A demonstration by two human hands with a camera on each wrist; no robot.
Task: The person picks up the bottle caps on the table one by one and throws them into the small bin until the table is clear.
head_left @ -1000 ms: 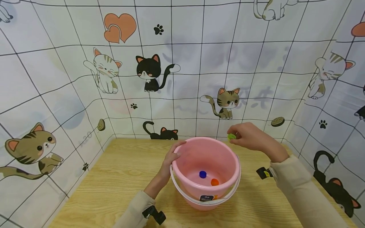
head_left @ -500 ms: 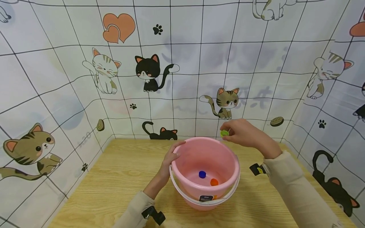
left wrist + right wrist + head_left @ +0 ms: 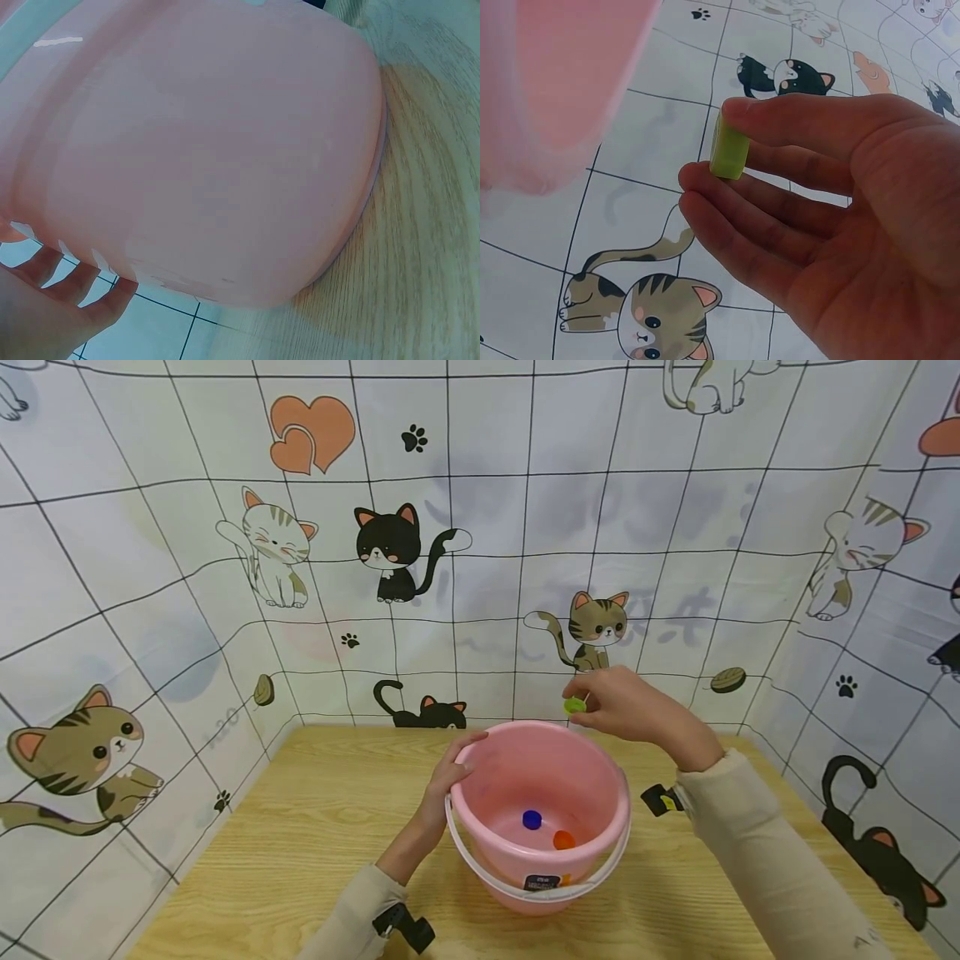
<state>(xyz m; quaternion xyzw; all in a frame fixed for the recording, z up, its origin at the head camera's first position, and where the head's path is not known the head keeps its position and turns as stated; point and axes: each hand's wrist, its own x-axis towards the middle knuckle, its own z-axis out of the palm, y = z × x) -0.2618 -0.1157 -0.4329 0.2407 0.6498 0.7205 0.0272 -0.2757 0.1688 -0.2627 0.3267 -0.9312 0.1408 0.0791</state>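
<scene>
A pink bucket [image 3: 517, 883] stands upright on the wooden table, its white handle [image 3: 480, 867] hanging down at the front. At its left side my left hand [image 3: 444, 785] grips the rim; in the left wrist view the fingers [image 3: 112, 300] lie against the outer wall. My right hand [image 3: 622, 710] pinches a small green bottle cap [image 3: 575, 705] between thumb and fingertips, above and behind the bucket's far right rim. In the right wrist view the green cap [image 3: 731, 150] shows edge-on. Inside, on the bucket's floor, lie a blue bottle cap [image 3: 532, 820] and an orange one.
The light wood table [image 3: 322, 827] runs back to a wall sheet [image 3: 487, 510] with grid lines and cartoon cats. Similar sheets rise along the left and right sides. Black wrist cameras [image 3: 405, 927] sit on both sleeves.
My right hand has moved left and slightly up with the green bottle cap, closer to the bucket's far rim. The left hand and bucket have stayed in place.
</scene>
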